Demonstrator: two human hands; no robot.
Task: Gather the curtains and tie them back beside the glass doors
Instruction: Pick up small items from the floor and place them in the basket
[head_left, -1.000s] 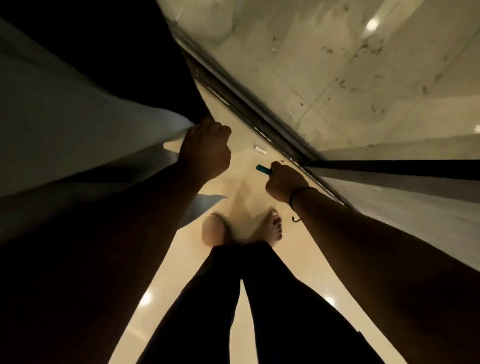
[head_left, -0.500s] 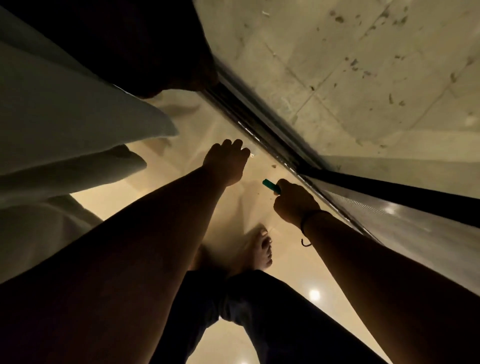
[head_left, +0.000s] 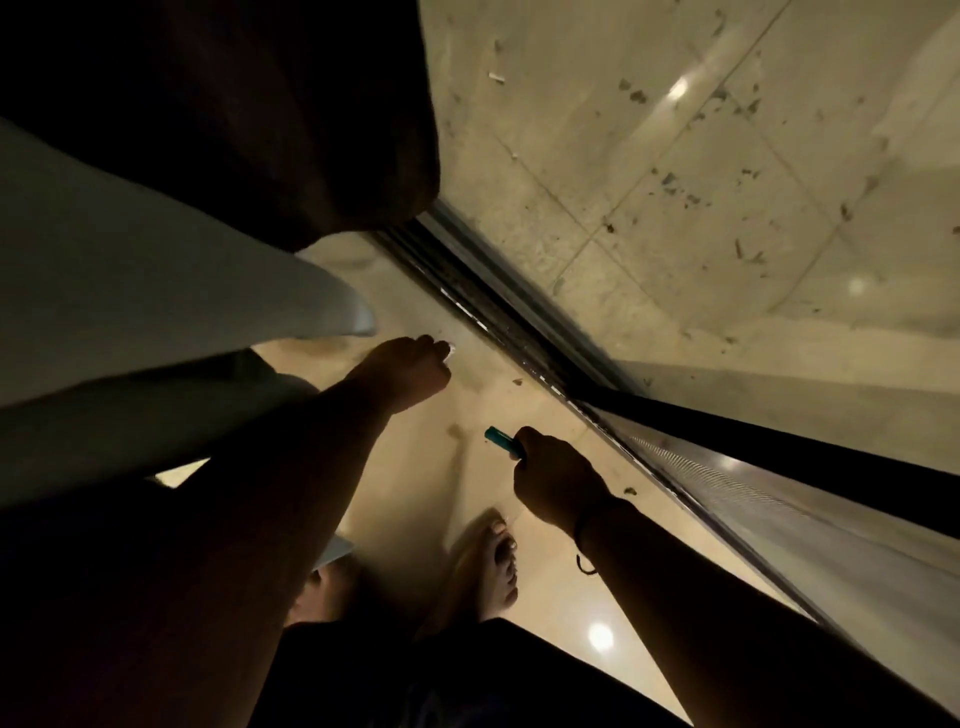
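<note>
Right hand (head_left: 553, 480) grips teal tube (head_left: 503, 442); left hand (head_left: 404, 373) loose, holding nothing, white curtain (head_left: 156, 291) just beside it.

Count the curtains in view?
2: dark curtain top left by the door track; white curtain below it, left. More may hang out of frame.

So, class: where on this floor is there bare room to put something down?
Bare floor lies between the left hand, the right hand and the door track. It is crowded at left, where the pale curtain and dark curtain hang.
</note>
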